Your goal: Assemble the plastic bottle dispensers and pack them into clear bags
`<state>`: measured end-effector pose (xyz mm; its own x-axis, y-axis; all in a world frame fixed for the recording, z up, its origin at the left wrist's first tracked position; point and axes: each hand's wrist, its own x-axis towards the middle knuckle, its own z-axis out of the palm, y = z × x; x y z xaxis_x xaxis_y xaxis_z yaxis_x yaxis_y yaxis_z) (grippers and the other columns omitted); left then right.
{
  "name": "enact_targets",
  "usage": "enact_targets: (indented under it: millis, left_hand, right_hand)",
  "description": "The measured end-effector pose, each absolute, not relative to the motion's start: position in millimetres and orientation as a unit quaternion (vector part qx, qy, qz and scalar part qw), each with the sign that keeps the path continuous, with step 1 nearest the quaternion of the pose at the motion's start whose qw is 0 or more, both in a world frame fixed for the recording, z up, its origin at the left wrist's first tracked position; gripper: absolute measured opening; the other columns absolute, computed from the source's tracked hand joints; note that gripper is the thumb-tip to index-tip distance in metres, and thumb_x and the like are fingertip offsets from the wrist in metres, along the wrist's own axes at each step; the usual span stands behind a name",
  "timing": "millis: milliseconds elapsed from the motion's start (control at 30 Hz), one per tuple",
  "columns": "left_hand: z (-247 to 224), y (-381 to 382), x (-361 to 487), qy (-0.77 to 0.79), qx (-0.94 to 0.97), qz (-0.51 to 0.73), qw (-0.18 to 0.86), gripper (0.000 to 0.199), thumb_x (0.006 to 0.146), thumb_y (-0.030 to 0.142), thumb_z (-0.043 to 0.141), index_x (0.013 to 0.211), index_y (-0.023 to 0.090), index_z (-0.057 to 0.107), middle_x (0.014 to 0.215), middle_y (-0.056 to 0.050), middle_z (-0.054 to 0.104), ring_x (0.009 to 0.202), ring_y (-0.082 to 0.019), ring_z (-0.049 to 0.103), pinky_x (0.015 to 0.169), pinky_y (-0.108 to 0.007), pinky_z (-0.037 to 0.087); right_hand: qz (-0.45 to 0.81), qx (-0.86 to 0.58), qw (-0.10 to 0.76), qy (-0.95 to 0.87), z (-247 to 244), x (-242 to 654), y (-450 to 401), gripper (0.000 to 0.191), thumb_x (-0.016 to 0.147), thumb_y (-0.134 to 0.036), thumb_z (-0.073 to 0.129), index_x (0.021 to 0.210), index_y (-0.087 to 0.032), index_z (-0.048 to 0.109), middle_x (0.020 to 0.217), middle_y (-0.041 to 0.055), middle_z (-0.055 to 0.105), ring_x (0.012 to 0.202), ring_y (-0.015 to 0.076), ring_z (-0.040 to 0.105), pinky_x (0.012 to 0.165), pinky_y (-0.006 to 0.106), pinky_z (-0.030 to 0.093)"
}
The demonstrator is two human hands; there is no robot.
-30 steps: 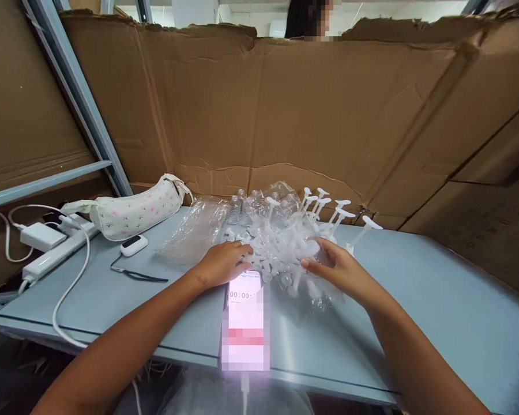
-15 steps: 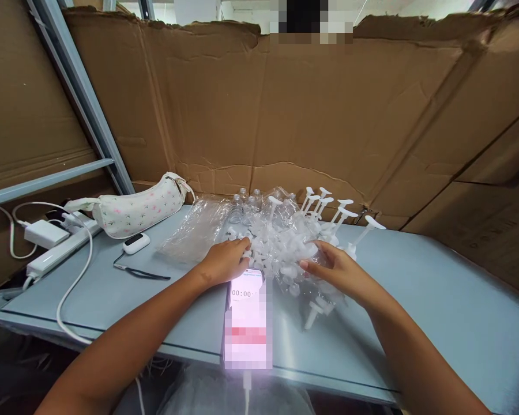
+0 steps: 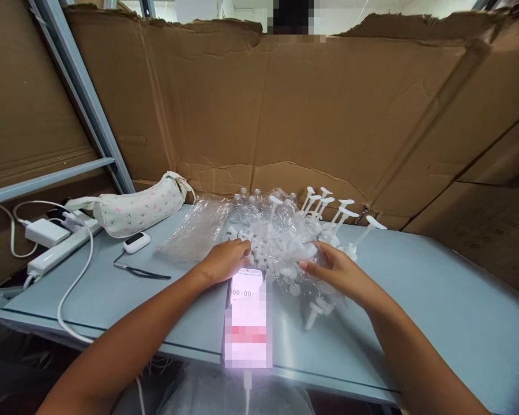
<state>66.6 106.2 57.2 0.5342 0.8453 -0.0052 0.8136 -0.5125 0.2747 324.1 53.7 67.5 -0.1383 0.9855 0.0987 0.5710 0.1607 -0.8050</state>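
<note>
A heap of small white plastic pieces [image 3: 259, 248], partly wrapped in a clear plastic bag [image 3: 281, 253], lies mid-table. My left hand [image 3: 227, 259] rests at the heap's left edge, just above the top of a phone [image 3: 247, 311] showing a timer. Its thumb and bent forefinger are apart, with nothing visible between them. My right hand [image 3: 339, 271] lies against the bag's right side, thumb and fingers spread. Long-stemmed white pump heads [image 3: 324, 202] stick up behind it, and a loose white piece [image 3: 313, 316] lies in front. Clear bottles [image 3: 244, 204] stand behind the heap.
A flat clear plastic bag [image 3: 194, 230] lies left of the heap. Further left are a floral pouch [image 3: 140, 207], a small white device [image 3: 136, 242] with a black strap, and a power strip [image 3: 64, 245] with a trailing white cable. Cardboard walls [image 3: 259, 109] enclose the table.
Both hands hold nearly the same places, and the heap looks unchanged. The view has shifted very slightly.
</note>
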Motion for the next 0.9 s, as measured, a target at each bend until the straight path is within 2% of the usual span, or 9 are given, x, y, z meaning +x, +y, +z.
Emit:
enact_targets:
  millis: [200,400,633,767,900]
  left_hand:
    - [56,108,66,0.476,0.869,0.061,0.121,0.018,0.087,0.024,0.049,0.101,0.019,0.059,0.111,-0.007,0.065,0.100,-0.025,0.061,0.081,-0.033,0.045]
    - [44,117,63,0.445,0.885,0.087,0.110,0.020,0.085,0.016,0.050,0.102,0.017,0.060,0.109,-0.010,0.065,0.099,-0.025,0.061,0.084,-0.033,0.045]
    - [39,122,64,0.433,0.886,0.122,0.110,0.014,0.084,0.014,0.051,0.093,0.016,0.062,0.101,-0.009,0.067,0.095,-0.024,0.062,0.083,-0.033,0.045]
    - [48,121,58,0.440,0.868,0.200,0.115,0.013,0.084,0.014,0.051,0.089,0.018,0.062,0.096,-0.006,0.068,0.086,-0.020,0.062,0.079,-0.031,0.046]
    - [65,118,47,0.459,0.806,0.367,0.080,0.007,0.085,0.018,0.054,0.089,0.019,0.060,0.088,-0.003,0.066,0.074,-0.015,0.058,0.073,-0.028,0.046]
  right_hand:
    - [0.305,-0.566,0.330,-0.691,68,322,54,0.044,0.076,-0.057,0.065,0.100,-0.020,0.063,0.084,0.0033,0.064,0.074,0.0198,0.058,0.065,0.032,0.045]
    - [0.319,-0.559,0.336,-0.687,67,321,54,0.043,0.075,-0.056,0.067,0.101,-0.021,0.063,0.091,0.0050,0.066,0.081,0.0221,0.061,0.070,0.034,0.048]
    - [0.294,-0.562,0.330,-0.699,65,323,56,0.042,0.076,-0.056,0.064,0.099,-0.021,0.063,0.088,0.0041,0.066,0.078,0.0211,0.060,0.068,0.033,0.047]
    - [0.280,-0.565,0.325,-0.705,63,325,56,0.041,0.078,-0.057,0.061,0.095,-0.020,0.061,0.083,0.0030,0.063,0.074,0.0189,0.056,0.064,0.031,0.045]
    - [0.269,-0.578,0.300,-0.710,64,327,56,0.039,0.079,-0.058,0.060,0.088,-0.020,0.059,0.076,0.0013,0.058,0.068,0.0171,0.052,0.059,0.030,0.041]
